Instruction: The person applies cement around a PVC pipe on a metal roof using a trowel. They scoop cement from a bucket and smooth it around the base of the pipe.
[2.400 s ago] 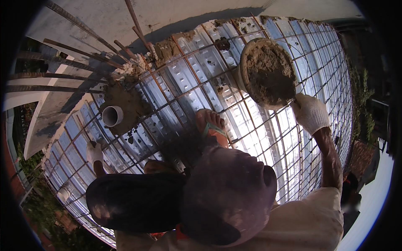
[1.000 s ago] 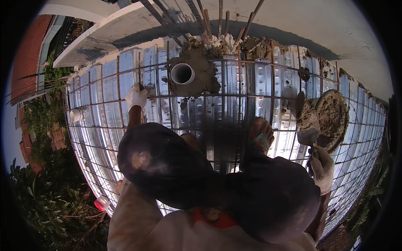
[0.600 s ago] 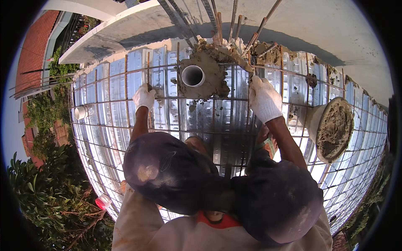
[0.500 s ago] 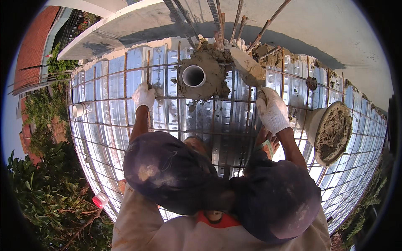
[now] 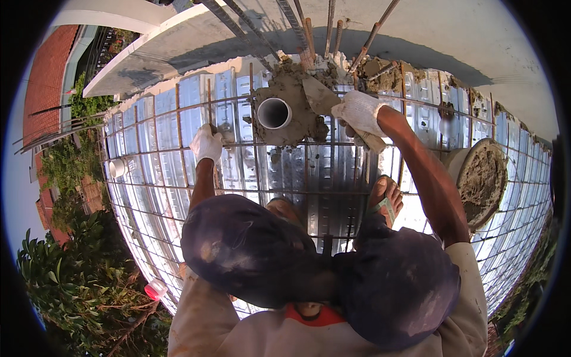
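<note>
My right hand (image 5: 361, 114), in a white knit glove, grips a trowel. The mortar-smeared trowel blade (image 5: 320, 96) rests at the right side of a grey mortar mound (image 5: 300, 128), and the wooden handle (image 5: 370, 140) shows below the glove. A short white pipe (image 5: 275, 113) stands upright with mortar around it, its round opening facing up. Left of the pipe, my gloved left hand (image 5: 207, 144) is closed at a thin steel bar (image 5: 209, 101) of the mesh; its fingertips are partly hidden.
The steel mesh lies over shiny corrugated metal decking (image 5: 285, 169) beneath my feet. A mortar-filled bucket (image 5: 483, 184) stands at the right. Thick rebars (image 5: 294, 27) jut out by the pale wall (image 5: 452, 35). Another white pipe (image 5: 118, 168) is near the left edge, beside trees (image 5: 65, 273).
My right hand has moved up and left with the trowel, bringing the blade closer to the white pipe. My left hand stays at about the same spot on the mesh.
</note>
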### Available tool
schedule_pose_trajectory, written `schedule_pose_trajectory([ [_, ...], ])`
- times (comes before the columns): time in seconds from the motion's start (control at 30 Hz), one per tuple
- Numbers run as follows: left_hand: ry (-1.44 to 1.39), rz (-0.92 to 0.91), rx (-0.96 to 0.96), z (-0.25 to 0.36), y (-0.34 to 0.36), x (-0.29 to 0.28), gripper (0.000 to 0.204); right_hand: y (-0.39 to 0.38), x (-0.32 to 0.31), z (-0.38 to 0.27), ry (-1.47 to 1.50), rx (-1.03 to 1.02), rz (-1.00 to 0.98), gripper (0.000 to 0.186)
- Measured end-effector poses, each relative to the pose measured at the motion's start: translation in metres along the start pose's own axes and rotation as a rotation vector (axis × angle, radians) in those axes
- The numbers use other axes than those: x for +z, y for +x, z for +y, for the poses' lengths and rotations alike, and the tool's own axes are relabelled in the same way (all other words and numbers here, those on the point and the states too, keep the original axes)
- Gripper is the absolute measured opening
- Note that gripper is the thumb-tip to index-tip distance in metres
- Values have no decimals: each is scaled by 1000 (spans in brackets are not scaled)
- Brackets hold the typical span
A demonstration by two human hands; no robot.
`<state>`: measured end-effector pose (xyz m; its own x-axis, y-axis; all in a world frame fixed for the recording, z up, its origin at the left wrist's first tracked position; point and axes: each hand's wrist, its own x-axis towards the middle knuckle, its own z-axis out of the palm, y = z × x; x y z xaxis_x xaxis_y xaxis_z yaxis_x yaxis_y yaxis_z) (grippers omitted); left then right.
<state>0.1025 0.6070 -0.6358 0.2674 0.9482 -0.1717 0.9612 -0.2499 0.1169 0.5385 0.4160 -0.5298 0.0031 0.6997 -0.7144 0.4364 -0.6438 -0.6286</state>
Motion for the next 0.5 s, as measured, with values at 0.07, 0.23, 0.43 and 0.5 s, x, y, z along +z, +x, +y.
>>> schedule_pose_trajectory([
  [0.07,-8,4,3,6,2,1,19,-17,-29,-3,318,101,-127,39],
  [0.23,-45,26,-5,3,-3,-6,19,-44,-39,12,996,90,-215,40],
  [0.43,-63,33,24,4,0,-1,17,-22,25,30,2105,54,-406,32],
  [0.5,-56,62,50,-5,0,1,17,2,44,12,2095,-3,-413,28],
])
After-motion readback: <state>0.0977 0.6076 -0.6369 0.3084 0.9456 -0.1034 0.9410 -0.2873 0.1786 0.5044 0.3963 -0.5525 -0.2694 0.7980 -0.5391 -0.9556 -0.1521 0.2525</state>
